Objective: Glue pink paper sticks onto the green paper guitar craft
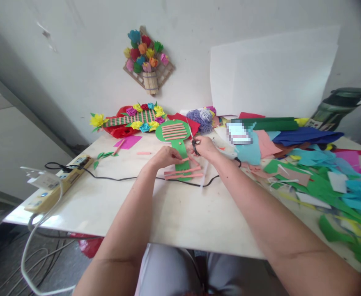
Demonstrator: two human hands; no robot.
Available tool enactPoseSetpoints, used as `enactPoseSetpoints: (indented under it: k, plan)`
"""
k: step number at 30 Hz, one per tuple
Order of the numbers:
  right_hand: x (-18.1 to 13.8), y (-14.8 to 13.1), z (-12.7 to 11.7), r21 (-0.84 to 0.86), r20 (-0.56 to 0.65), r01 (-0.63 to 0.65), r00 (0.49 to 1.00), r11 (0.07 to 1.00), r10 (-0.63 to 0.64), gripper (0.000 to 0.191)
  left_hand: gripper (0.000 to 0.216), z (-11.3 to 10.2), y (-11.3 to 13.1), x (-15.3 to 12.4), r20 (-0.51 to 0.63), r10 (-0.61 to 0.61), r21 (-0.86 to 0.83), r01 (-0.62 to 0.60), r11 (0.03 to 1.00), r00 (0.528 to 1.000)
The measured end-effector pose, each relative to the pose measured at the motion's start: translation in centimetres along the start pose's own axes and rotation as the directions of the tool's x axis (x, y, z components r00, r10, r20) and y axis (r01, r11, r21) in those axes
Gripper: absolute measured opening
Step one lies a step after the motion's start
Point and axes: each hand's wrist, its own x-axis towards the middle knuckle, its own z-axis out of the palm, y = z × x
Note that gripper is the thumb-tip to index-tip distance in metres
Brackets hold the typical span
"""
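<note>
My right hand (205, 147) is closed round the dark handles of a pair of scissors (194, 144), whose blades point up and away from me. Pinched in the fingers of my left hand (168, 157) is a narrow pink paper strip (185, 159). Both hands are over a green paddle-shaped cutout (179, 148), its round end away from me. Several pink rolled strips (174, 132) lie side by side across that round end. Other loose pink strips (185, 175) lie across its near end. A translucent stick (203, 177) rests beside them.
A flower-trimmed paper guitar (127, 119) lies at the back left. Coloured paper scraps (309, 176) cover the right side, near a dark bottle (337, 109). A yellow power strip (61, 183) sits on the left; a black cord (118, 179) crosses the table.
</note>
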Motion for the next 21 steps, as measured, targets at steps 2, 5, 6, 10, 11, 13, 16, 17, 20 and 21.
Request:
enactPoseSetpoints:
  k: [2,5,6,10,11,13,16,17,20,21]
  plan:
    - [0.3,0.2,-0.2,-0.006,-0.008,0.005,1.000,1.000,-0.005,0.013,0.016,0.1,-0.1,0.1,0.024,0.015,0.021,-0.015,1.000,1.000]
    - [0.5,0.3,-0.3,0.035,-0.001,0.006,1.000,0.999,-0.006,0.012,0.019,0.2,-0.4,0.2,0.060,0.036,0.041,-0.039,0.998,0.998]
    - [0.5,0.3,-0.3,0.037,0.002,0.002,1.000,0.999,-0.002,0.013,0.019,0.2,-0.4,0.2,0.072,0.034,0.041,-0.037,0.998,0.997]
    - [0.5,0.2,-0.3,-0.030,-0.002,-0.044,0.999,0.999,0.044,0.018,0.018,0.2,-0.5,0.1,0.098,0.038,0.025,-0.041,0.999,0.994]
    - [0.4,0.1,-0.3,-0.056,0.004,-0.045,0.999,0.997,0.046,0.018,0.018,0.2,-0.5,0.1,0.098,0.044,0.021,-0.047,0.999,0.994]
    - [0.2,-0.1,-0.3,-0.137,0.040,-0.022,0.999,0.990,0.028,0.017,0.019,0.2,-0.4,0.1,0.107,0.057,0.022,-0.060,0.998,0.993]
    - [-0.2,-0.6,-0.5,-0.307,0.123,0.051,0.992,0.950,-0.014,0.012,0.021,0.0,-0.4,0.2,0.089,0.083,0.037,-0.087,0.996,0.993]
    - [-0.3,-0.7,-0.6,-0.352,0.143,0.070,0.989,0.933,-0.020,0.011,0.022,-0.2,-0.5,0.1,0.066,0.088,0.042,-0.091,0.995,0.994]
    - [-0.3,-0.8,-0.7,-0.418,0.185,0.103,0.982,0.903,-0.026,0.010,0.022,-0.9,-0.9,-0.1,-0.037,0.041,0.042,-0.039,0.998,0.998]
    - [-0.2,-0.8,-0.7,-0.419,0.200,0.105,0.980,0.902,-0.022,0.010,0.023,-1.2,-1.1,-0.2,-0.061,0.000,0.035,0.002,0.999,0.998]
